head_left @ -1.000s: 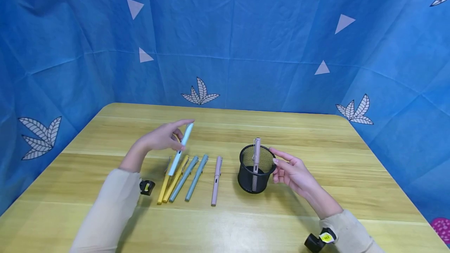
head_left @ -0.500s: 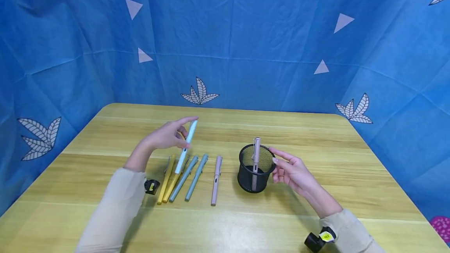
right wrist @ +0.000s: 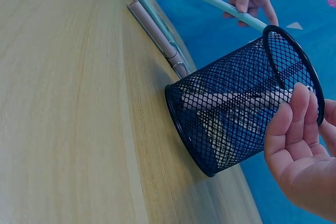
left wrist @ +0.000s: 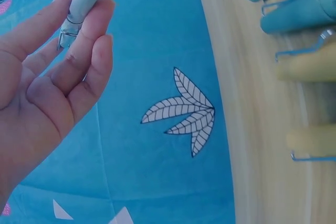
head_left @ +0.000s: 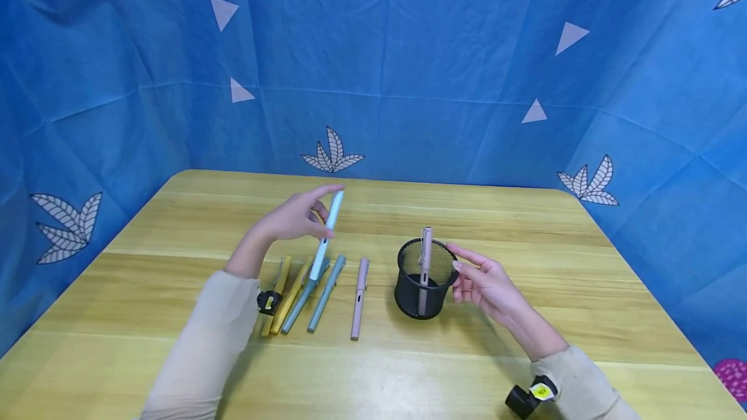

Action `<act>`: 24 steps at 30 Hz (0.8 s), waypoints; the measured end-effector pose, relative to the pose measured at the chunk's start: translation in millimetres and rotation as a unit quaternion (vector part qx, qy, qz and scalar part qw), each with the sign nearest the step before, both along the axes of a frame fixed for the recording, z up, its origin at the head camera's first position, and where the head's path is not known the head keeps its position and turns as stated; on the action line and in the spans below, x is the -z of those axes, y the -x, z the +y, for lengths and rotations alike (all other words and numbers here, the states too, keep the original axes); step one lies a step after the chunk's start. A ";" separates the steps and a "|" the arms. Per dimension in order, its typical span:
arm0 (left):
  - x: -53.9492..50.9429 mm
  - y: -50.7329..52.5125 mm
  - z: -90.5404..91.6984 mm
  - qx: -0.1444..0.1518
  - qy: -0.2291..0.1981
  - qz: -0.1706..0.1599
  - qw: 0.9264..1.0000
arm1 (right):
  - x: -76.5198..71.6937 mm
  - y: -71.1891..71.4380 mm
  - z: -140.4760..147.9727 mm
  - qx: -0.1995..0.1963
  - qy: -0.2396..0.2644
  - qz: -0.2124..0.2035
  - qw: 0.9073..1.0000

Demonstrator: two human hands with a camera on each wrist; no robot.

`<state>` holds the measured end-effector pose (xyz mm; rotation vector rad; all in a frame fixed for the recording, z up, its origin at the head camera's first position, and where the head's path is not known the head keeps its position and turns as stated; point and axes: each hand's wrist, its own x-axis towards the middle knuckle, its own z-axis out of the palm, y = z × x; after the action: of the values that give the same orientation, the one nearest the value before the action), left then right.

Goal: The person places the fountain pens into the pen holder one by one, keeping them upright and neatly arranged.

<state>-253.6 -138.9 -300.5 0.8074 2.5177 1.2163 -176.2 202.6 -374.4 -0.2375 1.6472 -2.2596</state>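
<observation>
On my feed the left hand (head_left: 297, 216) pinches a pale-blue pen (head_left: 321, 255), tilted in the air above the desk (head_left: 478, 212), and well apart from it the right hand (head_left: 487, 287) grips a black mesh cup (head_left: 410, 293) by its rim, on the side facing the desk's right edge. One lilac pen (head_left: 426, 251) stands inside! Towards the left edge I count another lilac pen (head_left: 358, 300), two teal pens (head_left: 326, 293) and two yellow pens (head_left: 288, 303), lying flat.

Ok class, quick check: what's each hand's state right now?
Left hand: holding the light blue pen.
Right hand: holding the cup at its rim.
</observation>
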 end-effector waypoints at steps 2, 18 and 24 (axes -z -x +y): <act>-0.9 0.3 2.8 0.000 -0.001 0.000 1.000 | 0.5 0.2 0.1 0.000 -0.001 0.001 1.000; -4.5 0.6 23.2 -0.009 -0.054 0.007 0.998 | 2.7 0.9 0.4 0.005 0.002 0.000 1.000; -3.2 0.6 32.9 -0.023 -0.091 -0.006 0.996 | 3.7 1.0 0.3 0.000 0.008 0.001 1.000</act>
<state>-254.3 -105.9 -297.3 0.7844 2.4540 1.4788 -177.2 202.9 -378.0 -0.2441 1.6323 -2.2740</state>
